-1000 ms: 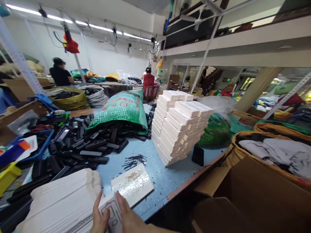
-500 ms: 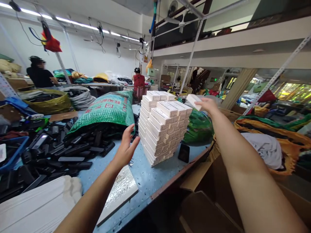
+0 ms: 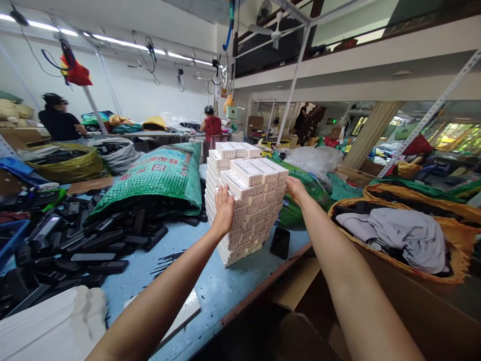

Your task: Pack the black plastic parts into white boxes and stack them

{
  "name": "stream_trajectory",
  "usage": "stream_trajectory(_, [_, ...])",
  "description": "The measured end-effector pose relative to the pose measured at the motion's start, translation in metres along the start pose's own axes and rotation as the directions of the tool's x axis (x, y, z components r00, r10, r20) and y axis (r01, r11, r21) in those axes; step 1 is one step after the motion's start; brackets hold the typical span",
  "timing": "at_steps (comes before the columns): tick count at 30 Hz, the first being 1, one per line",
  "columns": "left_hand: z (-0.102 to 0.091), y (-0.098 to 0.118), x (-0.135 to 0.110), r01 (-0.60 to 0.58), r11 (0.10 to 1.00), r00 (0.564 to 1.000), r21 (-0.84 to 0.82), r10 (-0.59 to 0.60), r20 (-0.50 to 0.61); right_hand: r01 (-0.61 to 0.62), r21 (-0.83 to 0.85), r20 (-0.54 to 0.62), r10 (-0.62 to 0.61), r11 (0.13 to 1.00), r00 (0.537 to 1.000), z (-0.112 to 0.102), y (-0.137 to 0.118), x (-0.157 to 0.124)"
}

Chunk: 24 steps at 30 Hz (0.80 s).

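A tall stack of small white boxes (image 3: 248, 220) with printed lids stands on the blue table, its upper layers stepped. At its left front edge rests my left hand (image 3: 224, 213), fingers stretched up flat against the ends of the upper boxes. My right hand (image 3: 296, 189) touches the upper right corner of the stack. Its fingertips are partly hidden by the boxes, and I cannot make out a separate box in it. A black phone-like slab (image 3: 280, 242) lies just right of the stack's foot.
Left on the blue table (image 3: 146, 268) are a heap of black plastic pieces (image 3: 93, 240) and a green woven sack (image 3: 161, 175). A white board (image 3: 184, 318) lies partly under my left forearm. At right stand an open cardboard box (image 3: 300, 286) and orange sacks (image 3: 460, 250). People sit farther back.
My right hand has come left and down to the stack; the white box it held no longer shows separately. My left hand has moved right onto the stack. The view has shifted slightly.
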<state>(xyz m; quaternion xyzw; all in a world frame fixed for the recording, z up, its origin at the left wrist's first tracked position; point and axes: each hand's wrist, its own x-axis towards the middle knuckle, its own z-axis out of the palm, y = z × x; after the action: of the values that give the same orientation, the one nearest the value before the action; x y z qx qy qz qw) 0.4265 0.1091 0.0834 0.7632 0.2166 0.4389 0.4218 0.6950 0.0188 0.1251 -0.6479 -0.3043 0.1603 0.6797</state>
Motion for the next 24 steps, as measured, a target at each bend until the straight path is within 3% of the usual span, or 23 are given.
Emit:
stream_trajectory(16, [0.011,0.016,-0.005,0.101,0.994,0.991,-0.051,-0.105,-0.084,0.078,0.047,-0.078,-0.074,0.996,0.994,0.009,0.011,-0.012])
stream_trajectory(21, [0.003,0.019,-0.005,0.104,0.991,0.992,-0.089,-0.11,-0.063,0.081,0.026,-0.187,-0.075,0.996,0.98,0.011,0.008,-0.028])
stream_trajectory(24, [-0.016,0.019,-0.014,0.092,0.988,0.993,-0.124,-0.1,-0.059,0.132,0.024,-0.36,-0.115,0.991,0.926,0.002,-0.004,-0.039])
